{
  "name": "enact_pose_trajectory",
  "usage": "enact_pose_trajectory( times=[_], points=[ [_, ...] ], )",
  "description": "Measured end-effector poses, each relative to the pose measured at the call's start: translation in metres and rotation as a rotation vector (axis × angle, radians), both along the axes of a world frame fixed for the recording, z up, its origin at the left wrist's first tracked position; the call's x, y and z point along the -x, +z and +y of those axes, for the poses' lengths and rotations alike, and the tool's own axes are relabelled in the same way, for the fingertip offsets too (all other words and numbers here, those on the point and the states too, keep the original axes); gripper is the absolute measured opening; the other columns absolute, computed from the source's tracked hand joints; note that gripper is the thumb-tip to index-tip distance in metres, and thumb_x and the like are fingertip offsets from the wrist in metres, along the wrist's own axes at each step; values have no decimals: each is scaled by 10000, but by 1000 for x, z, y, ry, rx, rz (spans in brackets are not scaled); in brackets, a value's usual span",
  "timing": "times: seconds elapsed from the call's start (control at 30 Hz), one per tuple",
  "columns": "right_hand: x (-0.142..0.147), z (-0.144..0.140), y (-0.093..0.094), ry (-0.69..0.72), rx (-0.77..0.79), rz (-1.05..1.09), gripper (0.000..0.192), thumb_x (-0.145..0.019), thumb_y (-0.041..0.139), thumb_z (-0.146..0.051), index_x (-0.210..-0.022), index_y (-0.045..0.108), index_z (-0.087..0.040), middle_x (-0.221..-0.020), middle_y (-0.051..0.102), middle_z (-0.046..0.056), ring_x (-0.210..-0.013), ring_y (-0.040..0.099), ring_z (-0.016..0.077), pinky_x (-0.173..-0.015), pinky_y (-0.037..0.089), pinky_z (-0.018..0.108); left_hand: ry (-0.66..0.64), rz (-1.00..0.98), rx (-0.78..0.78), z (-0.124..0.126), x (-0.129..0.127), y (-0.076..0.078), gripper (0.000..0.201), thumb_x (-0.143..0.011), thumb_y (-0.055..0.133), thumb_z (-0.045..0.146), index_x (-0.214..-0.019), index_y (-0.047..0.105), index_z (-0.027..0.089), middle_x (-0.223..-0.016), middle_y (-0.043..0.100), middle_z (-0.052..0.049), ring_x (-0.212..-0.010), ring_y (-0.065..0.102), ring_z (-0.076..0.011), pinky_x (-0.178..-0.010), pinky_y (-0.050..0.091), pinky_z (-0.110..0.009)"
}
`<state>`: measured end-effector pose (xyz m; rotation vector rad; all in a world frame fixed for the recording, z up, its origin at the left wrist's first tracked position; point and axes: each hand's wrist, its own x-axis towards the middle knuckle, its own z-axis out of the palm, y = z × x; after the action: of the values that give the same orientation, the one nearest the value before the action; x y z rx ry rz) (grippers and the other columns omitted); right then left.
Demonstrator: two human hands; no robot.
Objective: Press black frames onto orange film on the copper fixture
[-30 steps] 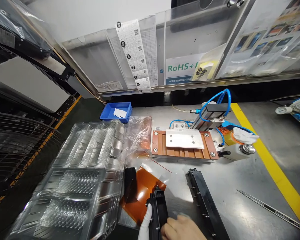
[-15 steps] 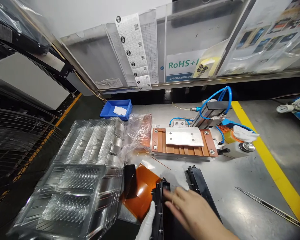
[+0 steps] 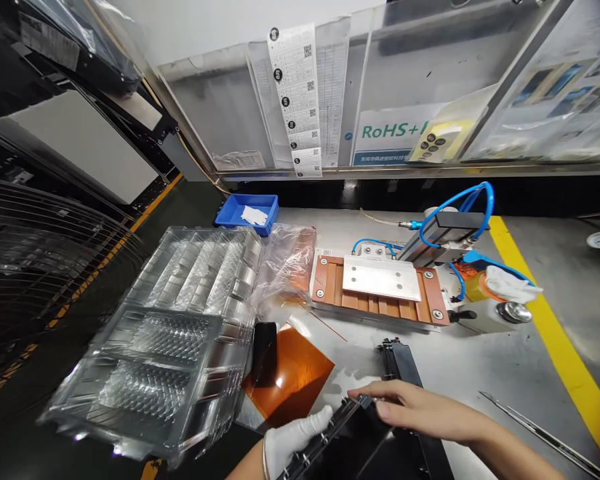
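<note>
Near the bottom of the head view, both my hands hold a black plastic housing (image 3: pixel 350 443) with small tabs along its edge; its lower part runs out of the picture. My left hand (image 3: pixel 300 437), in a white glove, is closed on its left side. The bare fingers of my right hand (image 3: pixel 405 407) pinch its far corner, thumb on the near face. Just beyond lies a second long black plastic part (image 3: pixel 403 360) on the metal bench, partly covered by my right hand. An orange film sheet (image 3: pixel 300 373) lies left of the housing, with a black phone (image 3: pixel 265 353) on it.
Stacked clear plastic trays (image 3: pixel 180 333) stand at the left. A brown clamping fixture (image 3: pixel 330 280) with a white plate and blue hoses sits behind. Tweezers (image 3: pixel 545 430) lie at the right, near a yellow stripe (image 3: pixel 555 333). A blue bin (image 3: pixel 247 210) holds something white.
The housing has turned from nearly upright to leaning right in view. My right hand has moved from its face to its far corner. The whole view has shifted slightly.
</note>
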<state>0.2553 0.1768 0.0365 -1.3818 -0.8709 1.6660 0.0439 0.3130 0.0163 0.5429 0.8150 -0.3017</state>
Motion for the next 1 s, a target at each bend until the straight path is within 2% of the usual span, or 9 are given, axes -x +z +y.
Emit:
enact_pose_trajectory(
  times=[0.13,0.23,0.33,0.4,0.47,0.53,0.7,0.83,1.0],
  points=[
    [4,-12,4,-59,136,93,882,-760,631,-836,-1322,613,-156,-1300,551,122,-1168,496,348,-968,447,382,-459,-44,-108,31,-11,18,628,-780,516,628,-1161,643,145,-1125,735,-116,-1103,648,-240,-1094,431,-437],
    [17,-31,-7,-254,214,130,784,-785,631,-802,-1289,643,-200,-1227,599,83,-1036,561,313,-804,503,317,-490,-78,-626,55,-10,58,582,-801,535,585,-1294,508,278,-1390,579,-50,-1262,538,-182,-1165,365,-388],
    [31,-46,-16,-461,242,127,769,-758,656,-797,-1245,671,-201,-999,658,88,-1008,581,334,-864,508,353,-589,111,-1103,59,-4,101,368,-873,389,569,-1059,633,366,-1174,682,42,-1133,600,-139,-1086,442,-326],
    [37,-51,-19,-570,278,83,770,-754,663,-792,-1240,671,-195,-896,652,91,-1010,585,344,-901,503,376,-795,16,-1187,50,-4,111,281,-845,485,515,-1057,643,419,-1186,701,80,-1135,626,-158,-1065,477,-311],
    [43,-50,-22,-655,266,47,779,-756,669,-784,-1257,657,-189,-911,644,97,-984,596,335,-911,501,385,-1000,-170,-1254,36,-9,100,411,-781,606,448,-1189,588,406,-1309,665,48,-1197,621,-239,-1060,511,-398],
    [48,-48,-26,-701,213,13,787,-760,673,-772,-1282,639,-184,-905,639,94,-869,619,303,-869,517,379,-1045,-136,-1458,23,-18,77,484,-734,671,406,-1204,594,319,-1246,708,-27,-1119,665,-319,-950,578,-501],
    [66,-40,-43,-760,171,-159,729,-732,725,-710,-1258,656,-211,-837,601,50,-577,526,189,-604,500,287,-1023,-202,-1631,11,-41,29,259,-878,463,241,-1013,678,290,-1058,780,-15,-995,721,-213,-895,602,-350],
    [71,-37,-50,-813,149,-191,648,-723,743,-675,-1204,687,-244,-1053,568,49,-517,431,118,-516,431,256,-1013,-253,-1685,12,-44,19,246,-879,460,259,-997,676,257,-1030,784,-27,-957,728,-196,-839,602,-303],
    [63,-39,-43,-811,153,-131,657,-702,748,-672,-1192,706,-236,-945,599,73,-660,579,238,-709,534,344,-768,-546,-1835,16,-41,15,227,-885,479,272,-1019,659,305,-1061,774,47,-1012,697,-127,-873,568,-226]
  ],
)
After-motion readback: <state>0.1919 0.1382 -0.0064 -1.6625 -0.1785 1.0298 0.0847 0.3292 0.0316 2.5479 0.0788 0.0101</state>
